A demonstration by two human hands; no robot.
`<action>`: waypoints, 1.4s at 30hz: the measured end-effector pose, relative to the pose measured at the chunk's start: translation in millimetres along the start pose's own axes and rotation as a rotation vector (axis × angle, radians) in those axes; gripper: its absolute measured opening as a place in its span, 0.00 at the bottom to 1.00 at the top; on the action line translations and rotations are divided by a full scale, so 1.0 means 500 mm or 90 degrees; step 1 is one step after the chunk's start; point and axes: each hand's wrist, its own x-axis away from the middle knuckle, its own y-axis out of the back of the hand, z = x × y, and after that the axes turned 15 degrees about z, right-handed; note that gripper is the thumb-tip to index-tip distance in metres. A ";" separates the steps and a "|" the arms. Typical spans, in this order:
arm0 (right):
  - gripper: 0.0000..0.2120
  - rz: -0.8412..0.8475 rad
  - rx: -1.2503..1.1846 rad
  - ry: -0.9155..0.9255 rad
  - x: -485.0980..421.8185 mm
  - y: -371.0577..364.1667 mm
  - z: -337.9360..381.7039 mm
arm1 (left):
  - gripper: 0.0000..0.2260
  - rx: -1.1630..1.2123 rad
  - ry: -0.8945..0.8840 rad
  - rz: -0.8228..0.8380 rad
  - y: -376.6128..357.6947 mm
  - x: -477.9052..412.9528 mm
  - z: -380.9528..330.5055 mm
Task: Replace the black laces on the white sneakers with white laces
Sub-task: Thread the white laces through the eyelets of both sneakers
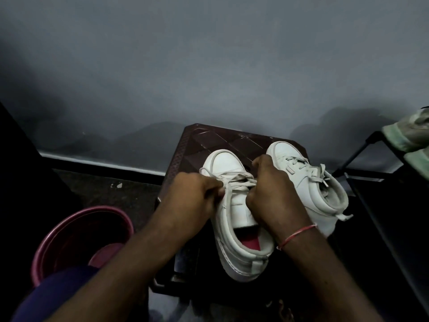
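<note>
Two white sneakers sit side by side on a dark brown table [209, 140], toes toward the grey wall. The left sneaker [234, 212] has a white lace [234, 182] in, and the right sneaker [306, 187] is laced white too. The person's left grip [195, 194] pinches that lace at the left eyelets. The right grip [274, 189], red thread [299, 232] round its wrist, curls over the lace on the other side. A pink bucket [97, 209] sits on the floor to the left, and there's green cloth [408, 133] off right.
</note>
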 end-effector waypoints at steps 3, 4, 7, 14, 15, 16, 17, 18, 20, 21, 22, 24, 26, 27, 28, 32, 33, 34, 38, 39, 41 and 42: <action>0.19 0.002 0.004 0.000 0.000 0.000 0.002 | 0.14 -0.158 -0.021 0.046 0.001 -0.004 0.006; 0.19 0.004 0.006 0.000 -0.002 -0.001 0.000 | 0.14 -0.139 -0.018 0.067 0.005 -0.002 0.005; 0.17 0.018 0.014 -0.023 -0.009 0.003 -0.015 | 0.08 0.535 -0.011 0.039 0.042 0.010 -0.010; 0.17 0.008 0.016 -0.043 -0.009 0.006 -0.026 | 0.11 1.016 0.015 -0.024 0.066 0.004 -0.024; 0.18 0.009 0.016 -0.043 -0.008 0.007 -0.024 | 0.11 0.830 0.062 -0.021 0.041 0.003 -0.023; 0.17 0.008 0.013 -0.043 -0.008 0.007 -0.023 | 0.10 0.606 0.075 -0.034 0.015 0.001 -0.012; 0.17 0.009 0.009 -0.045 -0.007 0.007 -0.020 | 0.08 0.409 0.053 -0.043 -0.005 -0.005 0.002; 0.16 0.010 0.010 -0.046 -0.006 0.005 -0.018 | 0.06 0.249 0.017 -0.038 -0.018 -0.011 0.012; 0.14 0.014 0.022 -0.046 -0.004 0.000 -0.015 | 0.08 0.074 -0.036 -0.001 -0.022 -0.019 0.019; 0.12 0.015 0.026 -0.044 -0.003 -0.001 -0.015 | 0.10 0.049 -0.051 0.019 -0.020 -0.020 0.017; 0.11 0.015 0.022 -0.043 -0.002 -0.001 -0.015 | 0.12 0.047 -0.059 0.033 -0.018 -0.022 0.016; 0.08 0.019 0.003 -0.043 -0.001 0.003 -0.019 | 0.15 0.050 -0.062 0.037 -0.014 -0.021 0.016; 0.07 0.027 -0.012 -0.039 0.004 0.005 -0.024 | 0.12 0.018 -0.069 0.024 -0.021 -0.019 0.022; 0.07 0.030 -0.015 -0.032 0.009 0.005 -0.026 | 0.10 0.010 -0.074 0.019 -0.023 -0.019 0.024; 0.07 0.030 -0.022 -0.022 0.013 0.005 -0.029 | 0.09 0.008 -0.082 0.018 -0.027 -0.019 0.025; 0.17 0.117 -0.164 0.011 0.025 0.022 -0.048 | 0.10 0.028 -0.073 0.045 -0.036 -0.025 0.037; 0.23 0.147 -0.219 0.009 0.029 0.031 -0.052 | 0.10 0.061 -0.059 0.065 -0.039 -0.028 0.044; 0.29 0.170 -0.274 0.003 0.030 0.035 -0.058 | 0.12 0.102 -0.044 0.084 -0.038 -0.029 0.048; 0.25 0.202 -0.428 -0.008 0.028 0.030 -0.086 | 0.21 0.198 -0.040 0.133 -0.030 -0.035 0.051; 0.16 0.193 -0.425 0.008 0.027 0.024 -0.092 | 0.20 0.204 -0.048 0.144 -0.026 -0.036 0.050; 0.05 0.176 -0.430 0.033 0.026 0.017 -0.101 | 0.18 0.219 -0.060 0.153 -0.020 -0.036 0.049; 0.04 0.172 -0.434 0.036 0.026 0.016 -0.104 | 0.19 0.222 -0.060 0.147 -0.018 -0.036 0.047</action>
